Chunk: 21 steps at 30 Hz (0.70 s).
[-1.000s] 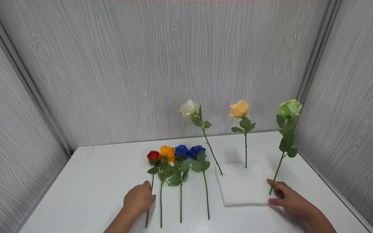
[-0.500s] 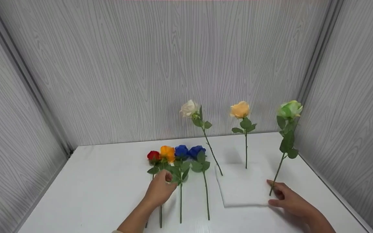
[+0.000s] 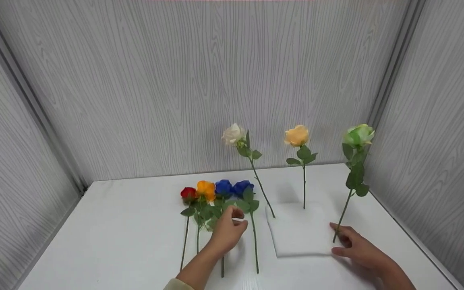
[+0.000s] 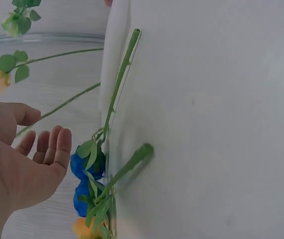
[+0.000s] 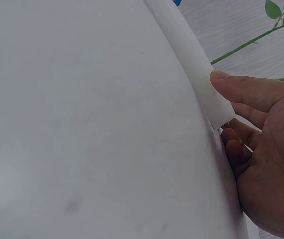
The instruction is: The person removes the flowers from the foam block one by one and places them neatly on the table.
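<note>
Around the hands: white table point(image 3: 107, 237) under both; grey wood-grain panel point(image 3: 167, 88) beyond them. Red rose point(image 3: 188, 193) and orange rose point(image 3: 206, 190) lie to the left of the left hand point(image 3: 227, 233), heads farther out; the forearm hides part of the orange one's stem. First blue rose point(image 3: 223, 187) lies behind that hand, its stem partly covered; second blue rose point(image 3: 243, 187) is just to its right, stem exposed.

Left hand: fingers loosely bent, nothing held. Right hand point(image 3: 359, 249): grips near right corner of white foam slab point(image 3: 300, 237), thumb on the near edge.

Change over 0.5 s: left hand has shifted right, from the orange rose to the first blue rose's stem; right hand unchanged.

Holder: the slab, left of the right hand, carries three stems: white rose point(image 3: 234, 134) leaning left, peach rose point(image 3: 297, 135) upright, green rose point(image 3: 359, 135) leaning right, directly above the right fingers.
</note>
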Available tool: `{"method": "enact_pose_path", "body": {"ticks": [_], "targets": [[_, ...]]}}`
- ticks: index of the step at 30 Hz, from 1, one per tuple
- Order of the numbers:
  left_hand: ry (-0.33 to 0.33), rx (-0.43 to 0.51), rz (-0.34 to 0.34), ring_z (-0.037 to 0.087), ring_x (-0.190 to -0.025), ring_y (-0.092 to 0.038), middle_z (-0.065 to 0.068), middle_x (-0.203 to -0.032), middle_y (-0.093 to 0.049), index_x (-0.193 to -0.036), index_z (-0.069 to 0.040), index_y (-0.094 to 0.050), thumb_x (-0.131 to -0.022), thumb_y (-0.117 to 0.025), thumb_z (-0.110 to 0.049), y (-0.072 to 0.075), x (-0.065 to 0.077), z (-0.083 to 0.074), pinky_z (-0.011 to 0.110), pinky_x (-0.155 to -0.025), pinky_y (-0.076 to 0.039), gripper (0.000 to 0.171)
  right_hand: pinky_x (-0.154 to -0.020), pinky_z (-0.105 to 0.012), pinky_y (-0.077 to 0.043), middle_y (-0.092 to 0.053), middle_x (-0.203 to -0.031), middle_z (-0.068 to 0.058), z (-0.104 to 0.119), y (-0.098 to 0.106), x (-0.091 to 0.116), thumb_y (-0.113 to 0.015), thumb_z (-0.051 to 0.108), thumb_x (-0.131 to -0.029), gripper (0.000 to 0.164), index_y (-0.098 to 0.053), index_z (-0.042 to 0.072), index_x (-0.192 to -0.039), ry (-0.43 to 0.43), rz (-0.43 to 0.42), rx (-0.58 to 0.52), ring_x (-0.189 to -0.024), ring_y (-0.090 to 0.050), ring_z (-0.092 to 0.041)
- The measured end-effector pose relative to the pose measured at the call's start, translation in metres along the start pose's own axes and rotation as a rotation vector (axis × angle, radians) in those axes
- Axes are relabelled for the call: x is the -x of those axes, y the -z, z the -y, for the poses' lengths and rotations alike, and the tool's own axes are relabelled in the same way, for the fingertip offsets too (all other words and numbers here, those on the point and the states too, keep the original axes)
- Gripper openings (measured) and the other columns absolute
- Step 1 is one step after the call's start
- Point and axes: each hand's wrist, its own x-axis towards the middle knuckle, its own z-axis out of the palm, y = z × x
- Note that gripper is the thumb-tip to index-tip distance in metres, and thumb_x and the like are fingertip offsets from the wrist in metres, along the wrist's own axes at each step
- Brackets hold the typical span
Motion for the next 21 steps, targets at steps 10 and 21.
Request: {"method": "enact_pose_path", "body": {"ticks": [10,21], "targets": [[0.021,0.162,-0.042,0.027,-0.128,-0.069,0.012,-0.136,-0.066,-0.130,-0.009,-0.060,-0.102,-0.071,-0.018,-0.037,-0.012,-0.007,0.042,-0.104,-0.062,0.031,-0.104,-0.026,-0.048,-0.050,-0.154,-0.022,0.001,0.000,0.004,-0.083,0.033,-0.097,0.088,-0.038,0.005,-0.167,0.043,-0.002,0.058,-0.139,-0.050,-0.037],[0.057,0.218,-0.037,0.030,-0.133,-0.067,0.015,-0.147,-0.062,-0.147,-0.006,-0.050,-0.103,-0.069,-0.019,-0.064,-0.028,-0.016,0.043,-0.106,-0.061,0.050,-0.108,-0.034,-0.047,-0.051,-0.152,-0.023,-0.002,0.001,0.003,-0.082,0.028,-0.097,0.085,-0.038,0.004,-0.166,0.056,-0.013,0.059,-0.137,-0.050,-0.037]]}}
